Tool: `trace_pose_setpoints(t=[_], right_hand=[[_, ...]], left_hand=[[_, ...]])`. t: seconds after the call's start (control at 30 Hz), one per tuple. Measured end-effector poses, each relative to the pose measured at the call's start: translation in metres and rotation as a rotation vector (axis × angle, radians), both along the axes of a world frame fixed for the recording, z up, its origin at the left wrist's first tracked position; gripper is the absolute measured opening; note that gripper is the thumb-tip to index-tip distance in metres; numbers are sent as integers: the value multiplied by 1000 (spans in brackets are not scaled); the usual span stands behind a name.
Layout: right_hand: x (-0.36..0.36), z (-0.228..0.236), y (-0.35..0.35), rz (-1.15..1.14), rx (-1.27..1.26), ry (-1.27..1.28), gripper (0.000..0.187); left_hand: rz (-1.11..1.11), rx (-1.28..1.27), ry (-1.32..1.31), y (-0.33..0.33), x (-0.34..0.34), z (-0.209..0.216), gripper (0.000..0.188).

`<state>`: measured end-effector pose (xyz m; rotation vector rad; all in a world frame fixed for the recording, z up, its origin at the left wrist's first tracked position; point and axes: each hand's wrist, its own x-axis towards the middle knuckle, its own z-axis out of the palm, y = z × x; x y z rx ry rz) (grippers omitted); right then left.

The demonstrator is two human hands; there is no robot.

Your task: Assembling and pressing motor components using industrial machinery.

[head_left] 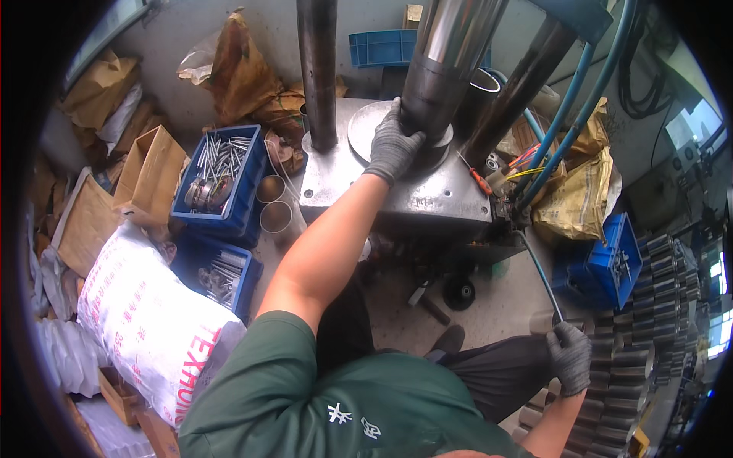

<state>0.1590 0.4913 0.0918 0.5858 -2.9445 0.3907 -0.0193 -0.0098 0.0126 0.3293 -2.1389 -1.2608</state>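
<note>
My left hand (395, 145), in a grey glove, reaches out to the press and grips the lower left side of a dark metal cylinder (434, 95). This cylinder stands below the shiny press ram (463, 34), over a round steel disc (365, 131) on the press's steel base plate (336, 189). The fingertips behind the cylinder are partly hidden. Off to the right, low beside my knee, my right hand (570, 357) is also gloved in grey. It is closed around the end of a thin metal lever (539, 271) that slants up to the press's right side.
Dark press columns (317, 69) flank the ram. An orange-handled screwdriver (479, 182) lies at the plate's right edge, by blue hoses (569, 114). Blue bins of metal parts (256, 164) and a white sack (145, 320) stand left. Rows of metal cylinders (622, 366) fill the right.
</note>
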Motion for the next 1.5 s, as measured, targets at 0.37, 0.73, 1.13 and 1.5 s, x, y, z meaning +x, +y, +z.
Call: trace_pose_setpoints(t=[0.37,0.73,1.13,1.5], right_hand=[[2,6,-3,-21,12,-46,10],[-24,32,7,200,-84,-105,21],[-187,120,-37,256,55,744,21],[-5,4,3,198,95,-171,13]], left_hand=[[-34,25,4,-1,0,-1,96],[-32,23,9,-6,-2,-5,96],[-19,-9,40,-3,-2,-3,95],[57,-31,63,-5,-4,-13,94]])
